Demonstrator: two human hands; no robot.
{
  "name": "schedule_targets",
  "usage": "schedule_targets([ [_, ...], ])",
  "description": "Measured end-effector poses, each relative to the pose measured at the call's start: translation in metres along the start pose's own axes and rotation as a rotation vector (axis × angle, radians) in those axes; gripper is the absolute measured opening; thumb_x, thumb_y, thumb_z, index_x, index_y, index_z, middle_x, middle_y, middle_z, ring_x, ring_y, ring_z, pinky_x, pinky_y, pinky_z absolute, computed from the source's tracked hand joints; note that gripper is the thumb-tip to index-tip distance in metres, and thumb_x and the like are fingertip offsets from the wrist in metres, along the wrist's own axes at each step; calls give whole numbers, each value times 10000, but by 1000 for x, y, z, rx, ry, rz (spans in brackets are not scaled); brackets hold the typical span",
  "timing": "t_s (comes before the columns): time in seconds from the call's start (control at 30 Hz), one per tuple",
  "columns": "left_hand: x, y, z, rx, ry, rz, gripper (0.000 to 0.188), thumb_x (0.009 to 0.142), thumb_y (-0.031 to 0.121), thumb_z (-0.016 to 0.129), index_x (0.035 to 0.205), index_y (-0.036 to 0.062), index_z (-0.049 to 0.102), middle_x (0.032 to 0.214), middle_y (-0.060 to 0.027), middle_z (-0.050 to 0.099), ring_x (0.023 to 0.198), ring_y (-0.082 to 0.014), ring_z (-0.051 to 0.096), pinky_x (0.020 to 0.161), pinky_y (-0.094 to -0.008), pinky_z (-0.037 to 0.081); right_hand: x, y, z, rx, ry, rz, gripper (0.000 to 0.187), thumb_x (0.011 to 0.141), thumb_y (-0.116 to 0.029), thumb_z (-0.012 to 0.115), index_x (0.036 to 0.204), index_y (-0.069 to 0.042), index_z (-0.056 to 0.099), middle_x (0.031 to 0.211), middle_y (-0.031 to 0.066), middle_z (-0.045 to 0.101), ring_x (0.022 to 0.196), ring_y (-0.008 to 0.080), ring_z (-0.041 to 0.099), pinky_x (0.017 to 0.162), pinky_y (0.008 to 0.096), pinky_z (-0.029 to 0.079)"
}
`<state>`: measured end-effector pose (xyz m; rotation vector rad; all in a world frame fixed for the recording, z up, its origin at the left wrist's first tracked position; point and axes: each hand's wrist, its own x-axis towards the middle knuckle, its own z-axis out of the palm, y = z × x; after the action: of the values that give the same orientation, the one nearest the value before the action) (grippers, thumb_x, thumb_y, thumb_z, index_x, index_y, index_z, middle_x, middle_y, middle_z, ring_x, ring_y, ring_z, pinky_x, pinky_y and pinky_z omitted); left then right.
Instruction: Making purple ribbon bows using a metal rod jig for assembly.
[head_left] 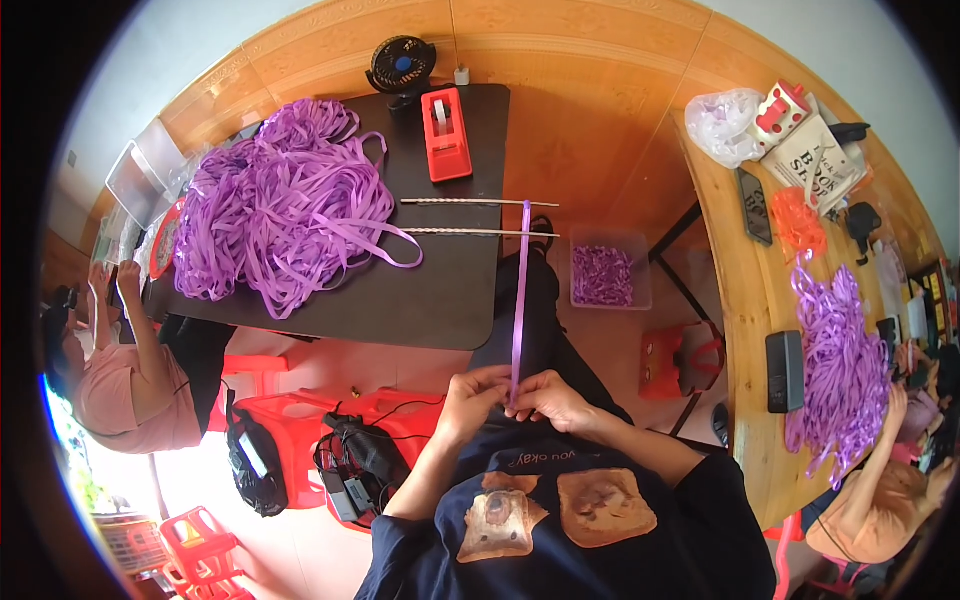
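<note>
A narrow purple ribbon (520, 310) runs straight from my two hands up to a pair of thin metal rods. At its far end it meets the far rod (450, 201) and crosses the near rod (465, 232); exactly how it goes round them is too small to tell. Both rods stick out past the right edge of the dark table. My left hand (474, 402) pinches the ribbon's near end in front of my shirt. Right beside it, my right hand (552, 401) has its fingertips closed on the same end. The two hands nearly touch.
A big heap of purple ribbon (285, 215) covers the dark table (420, 300), near a red tape dispenser (446, 135) and a black fan (402, 66). A clear bin (610, 268) holds short purple pieces. Other people sit left and right. More ribbon (838, 370) lies on the wooden table (745, 430).
</note>
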<state>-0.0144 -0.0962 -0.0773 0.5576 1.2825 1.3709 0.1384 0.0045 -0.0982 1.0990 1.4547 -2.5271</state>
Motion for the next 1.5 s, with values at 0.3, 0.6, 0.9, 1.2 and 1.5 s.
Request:
schedule_targets([
  [0.3, -8, -13, -3, 22, -41, -4, 321, 794, -96, 613, 1113, -74, 586, 901, -120, 672, 755, -129, 629, 694, -235, 508, -5, -5, 4, -26, 18, 73, 81, 797, -148, 668, 793, -70, 684, 778, 61, 702, 636, 96, 611, 573, 227, 414],
  [0.6, -6, 6, 0, -155, -114, -45, 414, 816, -96, 572, 1226, -51, 542, 966, -124, 679, 758, -132, 636, 679, -227, 516, -3, -9, 3, -14, 15, 102, 116, 799, -163, 643, 858, -71, 681, 796, 59, 696, 639, 110, 600, 594, 250, 417],
  [0.9, -2, -9, -9, -72, -155, -24, 395, 812, -34, 638, 1202, -12, 584, 841, -48, 670, 637, -65, 583, 539, -158, 425, -3, -7, 1, 15, -10, 134, 90, 804, -167, 647, 809, -81, 674, 787, 65, 698, 636, 111, 607, 591, 236, 431],
  [1.2, -12, 1, -3, -53, -77, -25, 157, 809, -13, 670, 963, 2, 651, 825, -27, 670, 678, -57, 594, 582, -172, 453, -4, -2, 2, 90, 15, 100, 80, 813, -148, 641, 797, -74, 666, 756, 67, 693, 616, 94, 606, 564, 201, 439],
  [1.5, -9, -23, 6, 177, 50, 118, 170, 806, 24, 673, 968, -11, 635, 793, -17, 635, 665, -53, 566, 604, -199, 460, -2, 8, 0, 76, -5, 42, 114, 829, -157, 658, 779, -55, 652, 729, 64, 675, 627, 103, 609, 584, 210, 467],
])
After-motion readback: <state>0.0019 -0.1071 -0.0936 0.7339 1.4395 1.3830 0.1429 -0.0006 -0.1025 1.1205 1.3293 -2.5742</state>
